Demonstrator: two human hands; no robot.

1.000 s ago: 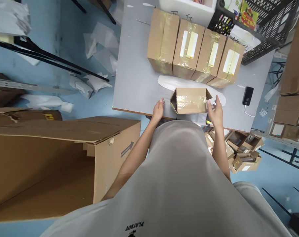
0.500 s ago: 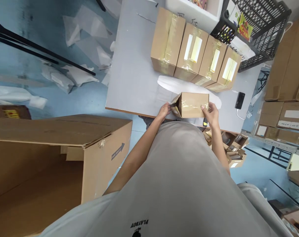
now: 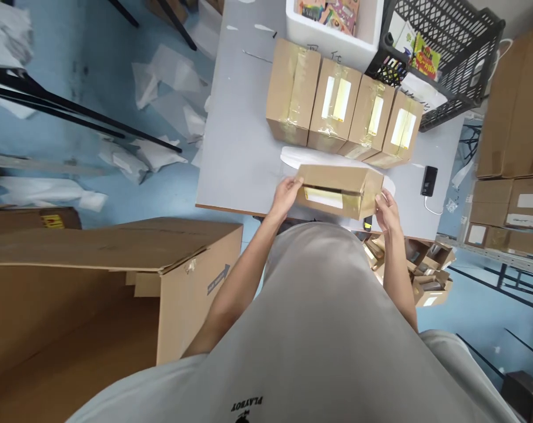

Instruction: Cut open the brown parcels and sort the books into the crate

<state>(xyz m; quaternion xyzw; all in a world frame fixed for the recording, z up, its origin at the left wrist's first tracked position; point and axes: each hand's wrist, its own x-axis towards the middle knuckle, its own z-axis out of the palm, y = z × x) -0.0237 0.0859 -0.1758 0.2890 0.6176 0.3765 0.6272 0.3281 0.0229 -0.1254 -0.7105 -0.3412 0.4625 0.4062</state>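
Observation:
A small cardboard box [image 3: 337, 179] is held between my two hands above the table's near edge. Its side with a white label and clear tape faces me, and a dark gap shows along the top of the label. My left hand [image 3: 286, 195] grips the left end, thumb on the upper edge. At the right end, my right hand [image 3: 386, 210] has its fingers closed on the taped corner. Just under that corner lies a black and yellow tool [image 3: 368, 223], partly hidden. Behind the box, a white sheet [image 3: 310, 156] lies flat on the table [image 3: 240, 141].
Several taped cardboard boxes [image 3: 292, 88] stand in a row behind, before a white bin [image 3: 332, 38] and a black crate [image 3: 464, 53]. A phone [image 3: 429, 181] with a cable lies right. A large open carton [image 3: 200, 282] stands at left; small boxes [image 3: 431, 288] sit below right.
The box has been turned, so its labelled side now faces me. My left hand has moved onto its left end, and my right hand has shifted slightly right and down. The view has shifted a little.

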